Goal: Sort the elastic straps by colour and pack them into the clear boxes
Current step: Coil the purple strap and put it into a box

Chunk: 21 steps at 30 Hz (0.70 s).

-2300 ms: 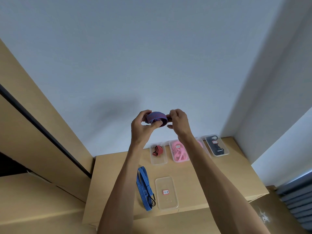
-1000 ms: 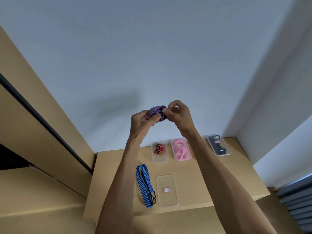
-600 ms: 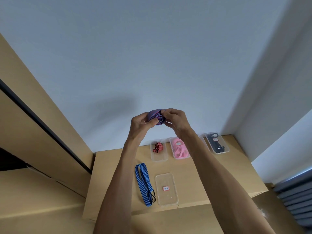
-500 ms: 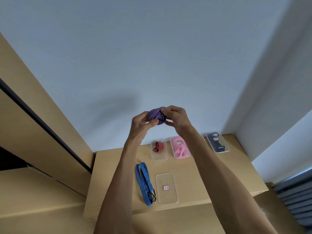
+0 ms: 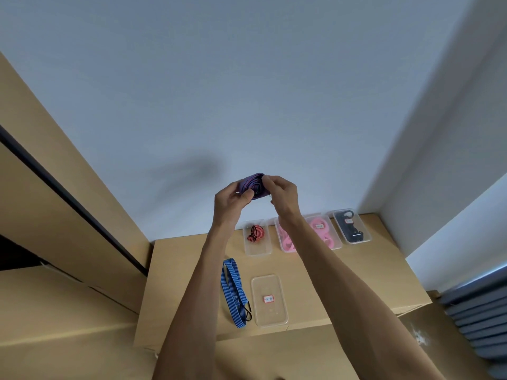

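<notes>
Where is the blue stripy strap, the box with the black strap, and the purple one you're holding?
blue strap [image 5: 232, 289], head view, middle of its length
box with the black strap [image 5: 366, 237], head view, right rim
purple strap [image 5: 253, 183], head view, coiled middle between both hands

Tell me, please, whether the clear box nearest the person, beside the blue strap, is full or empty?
Empty of straps: through the near clear box only a small red-edged label and the tabletop show. The blue strap lies outside, along its left.

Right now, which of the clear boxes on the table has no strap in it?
The near box, beside the blue strap. It holds only a small label; the far-row boxes hold red, pink and black straps.
</notes>
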### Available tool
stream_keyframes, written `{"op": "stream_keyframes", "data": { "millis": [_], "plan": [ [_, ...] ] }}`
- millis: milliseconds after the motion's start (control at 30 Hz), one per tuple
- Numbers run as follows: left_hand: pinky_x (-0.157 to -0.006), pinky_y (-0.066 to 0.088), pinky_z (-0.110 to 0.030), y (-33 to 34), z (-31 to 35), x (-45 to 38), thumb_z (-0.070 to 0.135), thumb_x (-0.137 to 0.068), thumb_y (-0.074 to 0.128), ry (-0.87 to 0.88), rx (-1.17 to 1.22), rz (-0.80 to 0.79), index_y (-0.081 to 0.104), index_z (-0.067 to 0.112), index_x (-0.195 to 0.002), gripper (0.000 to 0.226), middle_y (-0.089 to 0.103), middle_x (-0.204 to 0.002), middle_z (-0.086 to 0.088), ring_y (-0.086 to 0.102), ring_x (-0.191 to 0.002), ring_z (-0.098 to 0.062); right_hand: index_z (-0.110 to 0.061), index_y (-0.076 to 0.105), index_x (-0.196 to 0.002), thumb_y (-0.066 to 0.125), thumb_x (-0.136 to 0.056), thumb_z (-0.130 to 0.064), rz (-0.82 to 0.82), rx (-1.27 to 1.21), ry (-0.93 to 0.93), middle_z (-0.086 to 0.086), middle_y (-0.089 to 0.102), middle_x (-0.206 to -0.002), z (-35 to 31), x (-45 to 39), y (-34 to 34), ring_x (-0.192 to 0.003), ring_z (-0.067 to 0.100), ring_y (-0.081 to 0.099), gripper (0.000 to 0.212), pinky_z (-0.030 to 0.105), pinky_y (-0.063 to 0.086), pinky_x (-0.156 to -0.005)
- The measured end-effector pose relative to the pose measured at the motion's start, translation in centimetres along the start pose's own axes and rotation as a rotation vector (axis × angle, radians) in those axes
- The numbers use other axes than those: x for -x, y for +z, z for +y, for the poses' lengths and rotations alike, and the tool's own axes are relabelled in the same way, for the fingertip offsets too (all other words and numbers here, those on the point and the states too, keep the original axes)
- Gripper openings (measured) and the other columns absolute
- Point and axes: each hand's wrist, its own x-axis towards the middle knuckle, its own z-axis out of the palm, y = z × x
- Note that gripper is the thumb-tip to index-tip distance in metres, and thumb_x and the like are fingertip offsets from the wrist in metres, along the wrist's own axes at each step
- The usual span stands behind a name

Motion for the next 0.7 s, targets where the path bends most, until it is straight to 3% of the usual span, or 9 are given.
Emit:
{"op": "stream_keyframes", "data": {
  "millis": [100, 200, 300, 367, 467, 600, 700],
  "plan": [
    [-0.087, 0.058, -0.033, -0.2, -0.8, 0.2, 0.008, -0.091, 0.068, -0.039, -0.013, 0.009, 0.067, 0.010, -0.117, 0.026, 0.073, -0.103, -0.013, 0.070, -0.096, -0.017, -0.012, 0.074, -0.089, 0.061, -0.095, -0.024, 0.014, 0.038, 0.050, -0.006, 0.076, -0.079, 0.8, -0.3, 0.1, -0.073, 0.006, 0.071, 0.018, 0.017, 0.052, -0.065],
    [-0.079, 0.058, -0.024, 0.1, -1.1, 0.3, 0.016, -0.093, 0.069, -0.110, 0.050, 0.099, 0.055, 0.017, -0.124, 0.034, 0.074, -0.101, -0.010, 0.072, -0.096, -0.014, -0.013, 0.074, -0.097, 0.060, -0.094, -0.034, 0.068, 0.101, 0.063, 0.001, 0.077, -0.090, 1.9, -0.1, 0.6, -0.089, 0.017, 0.073, 0.026, 0.035, 0.057, -0.085],
    [-0.081, 0.057, -0.023, -0.1, -1.3, 0.1, 0.018, -0.092, 0.066, -0.094, 0.040, 0.111, 0.062, 0.020, -0.114, 0.023, 0.073, -0.105, -0.006, 0.071, -0.100, -0.013, -0.016, 0.073, -0.097, 0.060, -0.093, -0.044, 0.151, 0.169, 0.019, 0.000, 0.076, -0.087, 2.6, 0.5, 1.2, -0.079, 0.007, 0.072, 0.031, 0.028, 0.059, -0.078],
    [-0.085, 0.058, -0.027, -0.6, -1.4, 0.1, 0.020, -0.085, 0.066, -0.087, -0.015, 0.064, 0.070, 0.023, -0.111, 0.026, 0.073, -0.109, -0.001, 0.068, -0.106, -0.013, -0.016, 0.072, -0.097, 0.058, -0.095, -0.046, 0.164, 0.194, 0.000, 0.002, 0.075, -0.088, 2.8, 0.7, 1.2, -0.081, 0.010, 0.072, 0.033, 0.027, 0.059, -0.076],
    [-0.086, 0.057, -0.029, -1.3, -2.1, 0.1, 0.020, -0.079, 0.067, -0.109, -0.040, 0.063, 0.074, 0.024, -0.106, 0.028, 0.074, -0.103, 0.003, 0.067, -0.106, -0.015, -0.016, 0.073, -0.101, 0.056, -0.097, -0.035, 0.083, 0.207, -0.058, -0.002, 0.075, -0.094, 3.1, 1.2, 1.2, -0.089, 0.010, 0.069, 0.026, 0.025, 0.055, -0.077],
    [-0.083, 0.055, -0.029, -2.2, -3.2, 0.2, 0.022, -0.074, 0.070, -0.211, -0.028, 0.126, 0.067, 0.017, -0.111, 0.037, 0.073, -0.104, -0.002, 0.070, -0.103, -0.021, -0.015, 0.068, -0.118, 0.057, -0.094, -0.019, 0.014, 0.303, -0.062, -0.002, 0.068, -0.119, 4.3, 1.3, 1.0, -0.110, 0.012, 0.062, 0.027, 0.031, 0.051, -0.094],
    [-0.084, 0.055, -0.029, -3.0, -4.1, 0.5, 0.025, -0.074, 0.071, -0.250, -0.071, 0.122, 0.059, 0.020, -0.122, 0.049, 0.072, -0.106, -0.003, 0.071, -0.099, -0.019, -0.011, 0.059, -0.122, 0.051, -0.096, -0.008, -0.003, 0.243, -0.027, 0.007, 0.073, -0.106, 5.4, 1.1, 1.1, -0.090, 0.016, 0.073, 0.028, 0.031, 0.057, -0.085]
  ]
}}
